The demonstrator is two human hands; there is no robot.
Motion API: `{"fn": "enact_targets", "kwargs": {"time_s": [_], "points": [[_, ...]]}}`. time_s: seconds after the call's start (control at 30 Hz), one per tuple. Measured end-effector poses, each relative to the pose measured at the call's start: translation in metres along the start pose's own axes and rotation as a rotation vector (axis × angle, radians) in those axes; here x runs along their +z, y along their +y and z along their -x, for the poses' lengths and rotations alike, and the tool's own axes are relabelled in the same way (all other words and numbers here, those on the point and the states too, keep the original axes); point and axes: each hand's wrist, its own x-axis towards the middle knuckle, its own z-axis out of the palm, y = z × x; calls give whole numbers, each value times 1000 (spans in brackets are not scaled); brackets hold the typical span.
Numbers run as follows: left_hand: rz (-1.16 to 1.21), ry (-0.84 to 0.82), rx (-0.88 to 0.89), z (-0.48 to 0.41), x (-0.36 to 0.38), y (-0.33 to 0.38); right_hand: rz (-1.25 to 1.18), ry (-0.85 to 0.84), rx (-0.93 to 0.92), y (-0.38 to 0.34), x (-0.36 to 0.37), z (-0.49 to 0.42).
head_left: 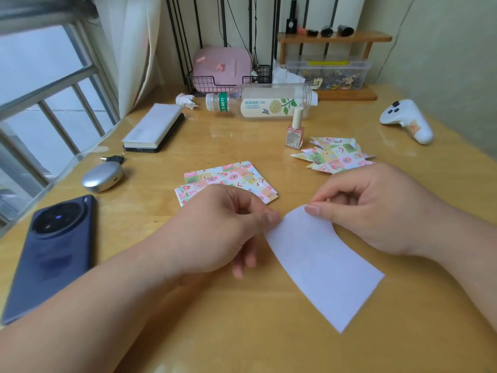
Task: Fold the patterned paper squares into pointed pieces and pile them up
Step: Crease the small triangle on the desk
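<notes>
A paper sheet (320,262) shows its plain white side and curves up from the table between my hands. My left hand (223,227) pinches its upper left corner. My right hand (376,208) pinches its upper right corner with thumb and forefinger. A small stack of flat patterned paper squares (236,179) lies just beyond my left hand. A pile of folded pointed pieces (336,154) lies further back on the right, beyond my right hand.
On the wooden table (242,332) lie a dark phone (53,254) at the left, a silver case (102,176), a notebook (153,127), a lying bottle (263,103), a nail polish bottle (294,133) and a white controller (408,119).
</notes>
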Motion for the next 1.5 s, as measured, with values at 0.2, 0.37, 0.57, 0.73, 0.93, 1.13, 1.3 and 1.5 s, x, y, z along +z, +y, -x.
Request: {"fn": "enact_targets", "kwargs": {"time_s": [0.2,0.37,0.57,0.73,0.93,1.13,1.3,1.5], "points": [[-107,-33,-10,3,5,2,70,64,-31,-7,2,2],[-168,33,-19,2,9,1,-103,65,107,-21,6,4],[-580,34,83,10,11,-1,-528,-26,426,-20,14,3],[-486,14,100,9,12,-2,-551,-69,389,-16,18,2],[-373,12,158,3,10,-5,-559,-137,346,-12,15,3],[-436,26,238,2,10,-8,-391,-154,356,-9,10,3],[-443,13,265,0,10,-9,-373,-137,389,-5,9,0],[-432,39,252,-5,8,-13,-411,-209,334,-4,10,0]]}}
